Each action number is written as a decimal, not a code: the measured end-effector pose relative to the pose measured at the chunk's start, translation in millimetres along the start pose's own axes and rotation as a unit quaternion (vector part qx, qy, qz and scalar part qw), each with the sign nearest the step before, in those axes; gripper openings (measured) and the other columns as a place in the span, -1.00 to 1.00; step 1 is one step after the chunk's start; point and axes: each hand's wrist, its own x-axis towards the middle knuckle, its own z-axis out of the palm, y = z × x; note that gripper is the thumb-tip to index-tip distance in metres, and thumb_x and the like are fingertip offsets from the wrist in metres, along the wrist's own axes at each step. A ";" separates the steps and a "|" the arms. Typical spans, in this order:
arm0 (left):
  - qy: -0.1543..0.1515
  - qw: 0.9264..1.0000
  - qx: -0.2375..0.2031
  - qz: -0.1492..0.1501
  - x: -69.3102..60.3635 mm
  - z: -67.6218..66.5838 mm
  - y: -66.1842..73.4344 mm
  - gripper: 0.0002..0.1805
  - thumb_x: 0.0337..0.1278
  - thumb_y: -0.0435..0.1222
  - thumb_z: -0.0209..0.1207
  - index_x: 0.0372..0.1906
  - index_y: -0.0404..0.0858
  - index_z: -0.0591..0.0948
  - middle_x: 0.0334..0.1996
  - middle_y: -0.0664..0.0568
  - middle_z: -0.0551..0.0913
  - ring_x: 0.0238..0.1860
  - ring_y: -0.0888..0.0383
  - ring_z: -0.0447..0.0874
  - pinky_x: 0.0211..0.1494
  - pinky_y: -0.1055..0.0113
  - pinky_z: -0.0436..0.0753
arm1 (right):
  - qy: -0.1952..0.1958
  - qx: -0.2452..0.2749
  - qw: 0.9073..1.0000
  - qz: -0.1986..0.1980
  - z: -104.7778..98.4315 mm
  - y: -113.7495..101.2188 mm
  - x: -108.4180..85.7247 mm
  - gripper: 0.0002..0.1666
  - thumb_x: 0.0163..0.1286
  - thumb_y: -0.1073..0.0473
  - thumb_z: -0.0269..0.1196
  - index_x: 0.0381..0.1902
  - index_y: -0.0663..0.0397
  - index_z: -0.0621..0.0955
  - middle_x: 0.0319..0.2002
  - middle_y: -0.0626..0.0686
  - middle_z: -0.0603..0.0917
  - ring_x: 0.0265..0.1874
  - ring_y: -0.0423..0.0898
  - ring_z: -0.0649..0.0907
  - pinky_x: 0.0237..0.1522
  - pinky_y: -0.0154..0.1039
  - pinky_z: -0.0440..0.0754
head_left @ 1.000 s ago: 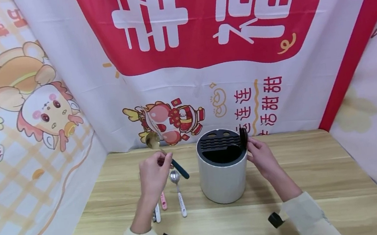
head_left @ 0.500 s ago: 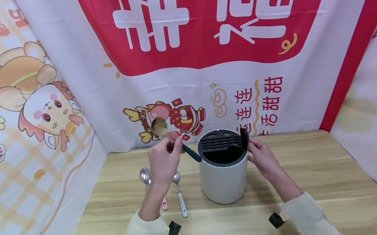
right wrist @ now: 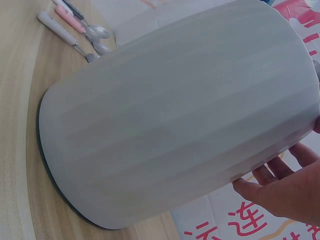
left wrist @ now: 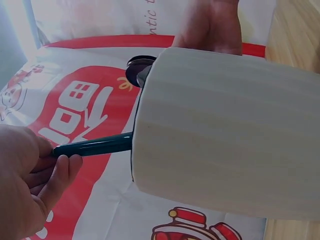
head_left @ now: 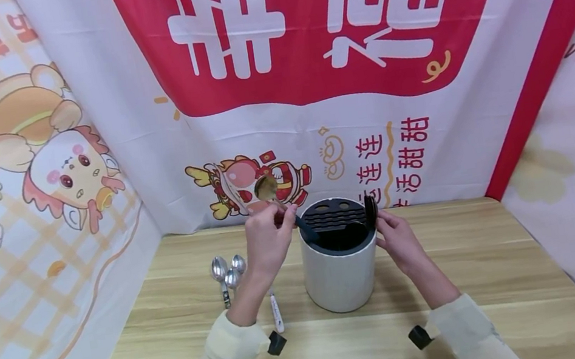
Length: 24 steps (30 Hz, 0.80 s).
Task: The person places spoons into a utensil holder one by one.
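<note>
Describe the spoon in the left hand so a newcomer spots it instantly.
On the wooden table stands a big white holder with a black slotted top. By its rim, the left hand pinches a spoon, handle angled into the opening. Its dark green handle and gold-toned bowl differ from the silver spoons on the table.

The table point(head_left: 497, 254) is light wood with long stripes. It spreads out on both sides of the white pot point(head_left: 341, 279), which stands upright on it. Shiny spoons lie to the left of the pot. The white-handled spoon point(head_left: 277, 314) is closest to it, the dark-handled spoon point(head_left: 223, 286) is farthest, and the pink-handled spoon point(right wrist: 70, 19) is between them.
</note>
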 end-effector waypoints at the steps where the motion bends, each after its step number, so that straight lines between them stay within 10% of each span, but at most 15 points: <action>1: -0.003 1.000 0.003 -0.002 -0.1 1.7 -0.9 -0.73 0.31 -0.23 0.25 -0.47 -0.30 0.67 -0.61 -0.01 0.67 -0.60 0.20 0.51 -0.55 0.50 0.53 | 0.000 0.001 1.000 0.000 -0.1 -0.1 0.1 -0.42 0.65 0.13 -0.17 0.55 0.08 0.19 0.56 0.11 0.20 0.52 0.04 0.26 0.48 0.08 0.35; 24: -0.055 0.996 -0.054 -0.050 -9.2 31.6 -21.9 -0.86 0.09 -0.26 0.41 -0.31 -0.25 0.74 -0.42 -0.04 0.78 -0.43 0.19 0.73 -0.31 0.48 0.74 | 0.004 0.009 1.000 -0.007 0.1 3.8 3.2 -0.43 0.64 0.15 -0.15 0.54 0.12 0.21 0.54 0.14 0.24 0.50 0.04 0.28 0.47 0.08 0.38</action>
